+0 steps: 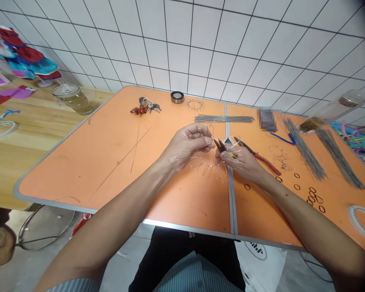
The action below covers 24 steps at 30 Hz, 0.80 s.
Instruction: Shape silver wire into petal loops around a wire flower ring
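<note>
My left hand pinches a thin silvery wire ring with looped petals, which hangs below the fingers above the orange table. In my right hand is a small pair of pliers with dark jaws and a bit of yellow on the handle. The jaws point left, close to the wire by my left fingertips; whether they grip it I cannot tell. Fine wire loops also pass around my right fingers. Just beyond my right hand lies a second pair of pliers with red handles.
Wire bundles lie at the back and right. Dark rings are scattered at the right. A tape roll, keys and a wire ring sit at the back. A clear bottle stands right; a jar stands left.
</note>
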Each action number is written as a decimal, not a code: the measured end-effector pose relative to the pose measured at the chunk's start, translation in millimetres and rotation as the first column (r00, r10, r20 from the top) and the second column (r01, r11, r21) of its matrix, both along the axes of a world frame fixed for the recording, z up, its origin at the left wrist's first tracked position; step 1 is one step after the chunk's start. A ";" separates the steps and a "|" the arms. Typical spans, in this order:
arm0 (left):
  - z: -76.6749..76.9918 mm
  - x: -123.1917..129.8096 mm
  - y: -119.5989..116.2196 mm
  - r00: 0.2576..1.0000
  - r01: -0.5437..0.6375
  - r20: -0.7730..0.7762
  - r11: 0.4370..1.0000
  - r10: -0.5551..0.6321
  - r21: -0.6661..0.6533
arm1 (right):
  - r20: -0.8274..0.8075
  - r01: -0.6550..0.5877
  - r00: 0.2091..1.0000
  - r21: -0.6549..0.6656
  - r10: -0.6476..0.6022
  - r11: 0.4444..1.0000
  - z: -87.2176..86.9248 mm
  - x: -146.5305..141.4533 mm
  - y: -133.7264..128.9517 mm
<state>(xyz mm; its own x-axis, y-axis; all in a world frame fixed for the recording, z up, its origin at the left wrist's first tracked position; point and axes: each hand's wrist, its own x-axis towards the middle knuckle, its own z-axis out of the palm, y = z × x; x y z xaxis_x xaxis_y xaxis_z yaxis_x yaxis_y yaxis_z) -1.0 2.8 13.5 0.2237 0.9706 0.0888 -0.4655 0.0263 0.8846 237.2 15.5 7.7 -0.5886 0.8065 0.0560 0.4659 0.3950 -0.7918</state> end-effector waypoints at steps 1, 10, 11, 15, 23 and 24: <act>-0.5 0.6 -0.3 1.000 0.012 0.007 1.000 -0.012 -0.005 | 0.005 -0.007 1.000 0.014 0.007 1.000 1.1 0.2 0.0; -1.9 2.7 -2.8 0.993 0.112 0.053 0.992 -0.109 -0.061 | -0.006 -0.061 0.998 0.139 0.062 0.988 1.0 3.2 1.9; -2.3 2.5 -2.4 0.992 0.118 0.053 0.991 -0.115 -0.068 | -0.006 -0.062 0.998 0.139 0.064 0.988 -0.4 3.9 2.3; -4.5 1.9 -0.9 0.991 0.131 0.051 0.986 -0.127 -0.099 | -0.015 -0.069 0.997 0.131 0.071 0.989 -4.2 5.8 3.6; -1.9 1.7 -4.2 0.984 0.172 0.076 0.973 -0.162 -0.155 | -0.107 -0.087 0.989 0.162 0.106 0.983 -8.7 4.5 5.2; -1.4 1.8 -4.6 0.982 0.179 0.083 0.971 -0.167 -0.156 | -0.110 -0.082 0.989 0.166 0.101 0.983 -9.1 4.5 5.2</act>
<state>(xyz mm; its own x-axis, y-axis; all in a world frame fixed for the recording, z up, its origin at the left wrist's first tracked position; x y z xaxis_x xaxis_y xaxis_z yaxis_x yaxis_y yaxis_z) 0.7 -1.8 12.1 0.3882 0.9204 -0.0456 -0.5009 0.2523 0.8279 241.6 20.7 -1.4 -0.6411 0.7244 0.2536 0.3298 0.5584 -0.7612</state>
